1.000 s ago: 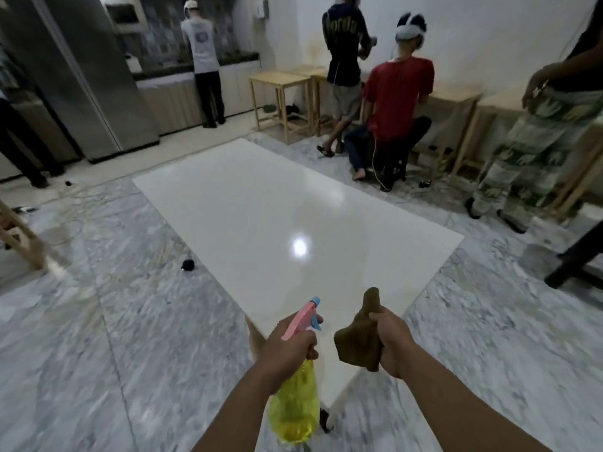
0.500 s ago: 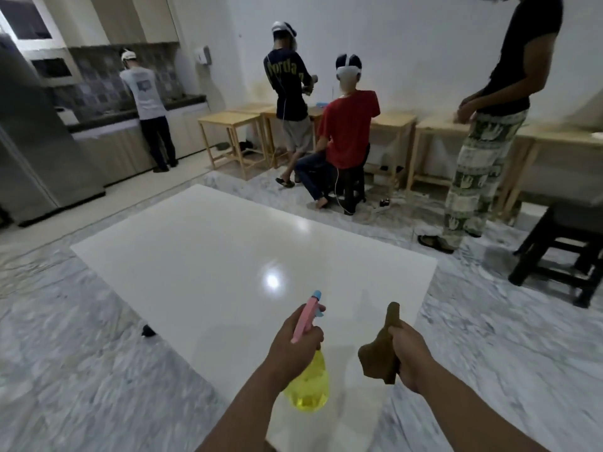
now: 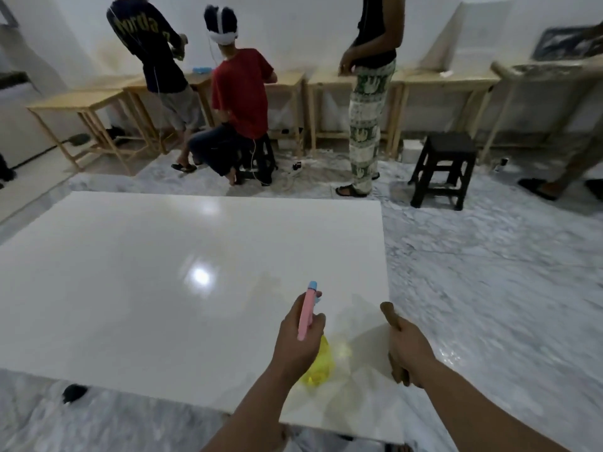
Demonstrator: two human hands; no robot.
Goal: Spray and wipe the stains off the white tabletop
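Head view: two hands, one spray bottle [image 3: 318, 363], one cloth [image 3: 390, 316], one tabletop [image 3: 146, 288]

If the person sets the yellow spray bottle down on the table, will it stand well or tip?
The spray bottle, gripped by the left hand, looks like thin clear plastic, so probably light. Its body seems wider than the pink head, so it likely stands. The glossy white table may let it slide if pushed.
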